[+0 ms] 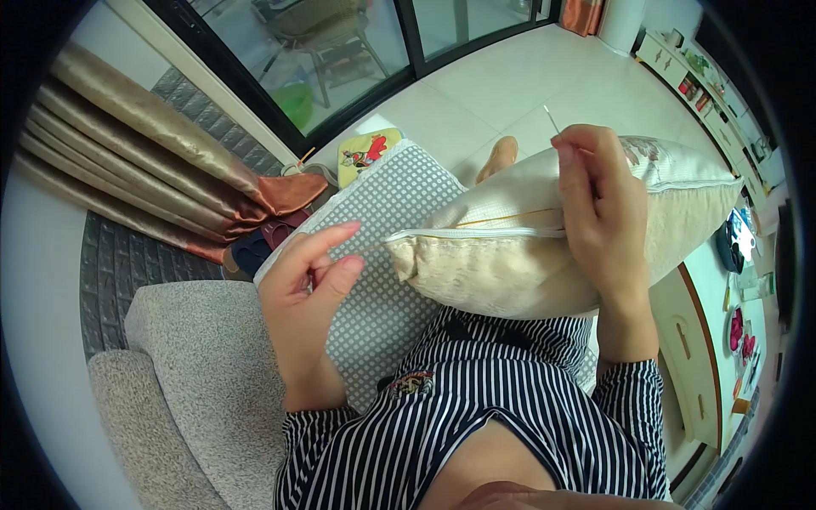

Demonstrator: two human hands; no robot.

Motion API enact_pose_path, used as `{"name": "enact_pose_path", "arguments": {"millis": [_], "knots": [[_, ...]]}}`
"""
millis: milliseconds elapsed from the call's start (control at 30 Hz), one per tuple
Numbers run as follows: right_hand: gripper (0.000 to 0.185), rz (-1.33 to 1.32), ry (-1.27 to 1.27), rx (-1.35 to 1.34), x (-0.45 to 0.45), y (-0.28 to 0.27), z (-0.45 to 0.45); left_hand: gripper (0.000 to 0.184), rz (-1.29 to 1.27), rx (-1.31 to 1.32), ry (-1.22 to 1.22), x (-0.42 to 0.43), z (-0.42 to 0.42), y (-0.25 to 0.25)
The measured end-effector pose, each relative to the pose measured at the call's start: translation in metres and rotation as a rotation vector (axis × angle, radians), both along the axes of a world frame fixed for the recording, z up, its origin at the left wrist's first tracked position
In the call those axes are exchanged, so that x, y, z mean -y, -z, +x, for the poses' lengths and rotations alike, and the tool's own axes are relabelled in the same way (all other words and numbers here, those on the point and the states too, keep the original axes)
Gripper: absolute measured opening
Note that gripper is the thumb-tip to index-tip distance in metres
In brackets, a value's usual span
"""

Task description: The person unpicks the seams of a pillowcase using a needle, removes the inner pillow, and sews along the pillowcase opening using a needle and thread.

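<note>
A cream cushion (510, 276) rests across my lap, a white zipper (476, 232) running along its seam. My right hand (602, 200) lies over the cushion, its thumb and forefinger pinching a thin needle (552, 119) that points up and away. To the left of the cushion's gathered corner (404, 257), my left hand (308, 285) is raised with thumb and forefinger apart. A faint thread-like line seems to run between that hand and the corner, too fine to be sure of.
Grey dotted fabric (365, 314) covers the seat under me, beside a grey sofa arm (204, 357). A yellow patterned stool (368, 155) stands ahead, near the curtain (144, 144) and glass door (314, 68). On the right is a white cabinet (693, 348) with several small items.
</note>
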State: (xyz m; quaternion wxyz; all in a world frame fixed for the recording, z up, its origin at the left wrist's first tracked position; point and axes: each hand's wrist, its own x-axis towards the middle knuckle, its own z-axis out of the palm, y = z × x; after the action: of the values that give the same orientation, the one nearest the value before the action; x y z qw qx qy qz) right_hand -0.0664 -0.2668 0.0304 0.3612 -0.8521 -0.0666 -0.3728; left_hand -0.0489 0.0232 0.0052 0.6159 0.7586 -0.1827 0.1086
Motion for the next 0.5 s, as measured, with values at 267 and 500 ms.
{"name": "enact_pose_path", "arguments": {"millis": [267, 500], "knots": [[0.015, 0.014, -0.021, 0.007, -0.005, -0.004, -0.003, 0.028, 0.361, 0.399, -0.017, 0.003, 0.004, -0.026], [0.014, -0.014, -0.028, 0.023, -0.007, -0.005, -0.004, 0.027, 0.428, 0.481, 0.046, 0.015, 0.005, -0.023]]}}
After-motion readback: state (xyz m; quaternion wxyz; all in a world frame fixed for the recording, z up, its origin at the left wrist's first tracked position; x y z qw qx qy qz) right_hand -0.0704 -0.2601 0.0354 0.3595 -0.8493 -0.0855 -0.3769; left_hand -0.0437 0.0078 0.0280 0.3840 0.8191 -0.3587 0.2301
